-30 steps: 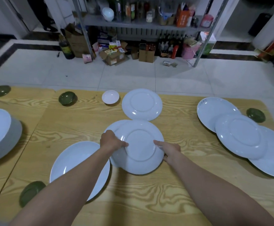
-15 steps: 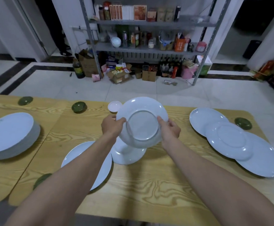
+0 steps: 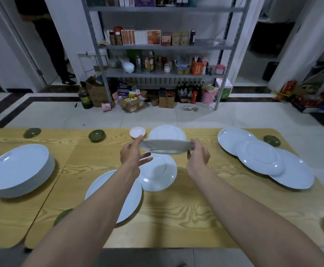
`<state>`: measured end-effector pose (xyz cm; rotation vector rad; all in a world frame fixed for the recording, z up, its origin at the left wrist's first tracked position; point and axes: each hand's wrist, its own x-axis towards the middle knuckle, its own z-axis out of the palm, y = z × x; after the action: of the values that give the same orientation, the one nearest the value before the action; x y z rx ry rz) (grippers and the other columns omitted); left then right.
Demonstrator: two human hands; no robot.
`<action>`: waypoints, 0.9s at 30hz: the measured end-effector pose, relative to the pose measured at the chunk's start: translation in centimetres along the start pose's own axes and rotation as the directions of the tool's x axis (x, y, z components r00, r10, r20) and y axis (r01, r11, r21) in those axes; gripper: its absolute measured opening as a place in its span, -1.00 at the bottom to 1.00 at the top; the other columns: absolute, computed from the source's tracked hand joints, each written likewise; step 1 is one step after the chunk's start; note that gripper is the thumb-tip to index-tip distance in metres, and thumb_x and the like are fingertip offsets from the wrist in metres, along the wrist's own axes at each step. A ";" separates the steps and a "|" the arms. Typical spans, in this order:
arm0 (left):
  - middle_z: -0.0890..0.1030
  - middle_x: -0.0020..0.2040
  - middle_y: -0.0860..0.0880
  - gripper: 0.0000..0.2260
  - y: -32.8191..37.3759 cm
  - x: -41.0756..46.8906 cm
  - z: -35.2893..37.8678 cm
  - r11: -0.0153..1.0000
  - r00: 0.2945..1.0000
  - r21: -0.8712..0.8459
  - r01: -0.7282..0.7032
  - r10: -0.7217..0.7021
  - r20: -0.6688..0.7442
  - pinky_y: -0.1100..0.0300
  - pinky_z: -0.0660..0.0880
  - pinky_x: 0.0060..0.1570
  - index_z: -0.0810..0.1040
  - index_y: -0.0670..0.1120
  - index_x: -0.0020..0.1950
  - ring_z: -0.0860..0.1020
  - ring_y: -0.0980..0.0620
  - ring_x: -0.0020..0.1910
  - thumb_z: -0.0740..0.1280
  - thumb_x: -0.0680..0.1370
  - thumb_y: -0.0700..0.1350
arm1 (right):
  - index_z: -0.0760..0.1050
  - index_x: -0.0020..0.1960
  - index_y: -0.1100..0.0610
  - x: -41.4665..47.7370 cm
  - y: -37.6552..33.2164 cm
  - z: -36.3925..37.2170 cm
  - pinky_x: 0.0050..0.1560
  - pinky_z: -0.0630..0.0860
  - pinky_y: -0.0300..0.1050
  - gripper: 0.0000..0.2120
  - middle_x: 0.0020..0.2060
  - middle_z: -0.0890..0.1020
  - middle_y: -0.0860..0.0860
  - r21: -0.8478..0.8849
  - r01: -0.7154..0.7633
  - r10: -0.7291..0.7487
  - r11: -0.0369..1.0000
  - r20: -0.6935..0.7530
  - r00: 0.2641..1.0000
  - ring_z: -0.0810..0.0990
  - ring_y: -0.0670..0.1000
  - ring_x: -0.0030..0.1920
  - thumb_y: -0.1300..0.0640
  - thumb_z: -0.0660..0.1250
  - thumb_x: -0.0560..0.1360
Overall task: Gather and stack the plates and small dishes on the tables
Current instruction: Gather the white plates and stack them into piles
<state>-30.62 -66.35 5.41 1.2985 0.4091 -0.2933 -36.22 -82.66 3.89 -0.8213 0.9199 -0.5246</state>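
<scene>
1. Left hand [image 3: 131, 155] and right hand [image 3: 198, 155] hold one white plate [image 3: 167, 147] in the air above the middle of the main table [image 3: 176, 212]. It is seen almost edge-on, roughly level.
2. Left hand pinches the left rim. Its lower fingers [image 3: 146, 155] are spread loose under the plate, not touching it.
3. Right hand pinches the right rim. Cannot tell how its fingers lie under the plate.
4. Right below: a second white plate [image 3: 159, 176] flat on the table, its left edge overlapping a larger plate [image 3: 116, 191] that lies near-left, partly hidden by the left forearm.
5. Far side, behind the held one: another white plate [image 3: 167, 132], with a small white dish [image 3: 137, 132] just left of it.
6. Right end: three overlapping plates [image 3: 262, 158].
7. Left table [image 3: 3, 212]: a stack of plates [image 3: 18, 168].
8. Green dishes: far-left [image 3: 32, 132], far-centre [image 3: 97, 135], far-right [image 3: 271, 140], near-left [image 3: 63, 216].
9. Beyond the tables: a metal shelf rack [image 3: 165, 47] with boxes and bottles.
</scene>
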 end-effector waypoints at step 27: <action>0.47 0.33 0.01 -0.48 -5.5 1.2 -15.2 0.968 0.986 0.215 -0.128 0.100 0.133 -0.06 0.57 0.15 0.40 0.06 0.45 0.56 -0.05 0.20 0.39 0.53 -0.27 | 0.29 0.54 0.07 -7.3 6.1 -2.0 -0.31 0.67 0.09 -0.20 0.31 0.51 0.14 -0.170 -0.132 0.168 0.977 0.215 0.962 0.64 0.16 -0.09 0.64 0.24 0.43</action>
<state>-33.88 -52.92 -3.12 1.5093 0.2008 -0.3258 -41.40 -74.69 1.85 -0.9222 0.8082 -0.2221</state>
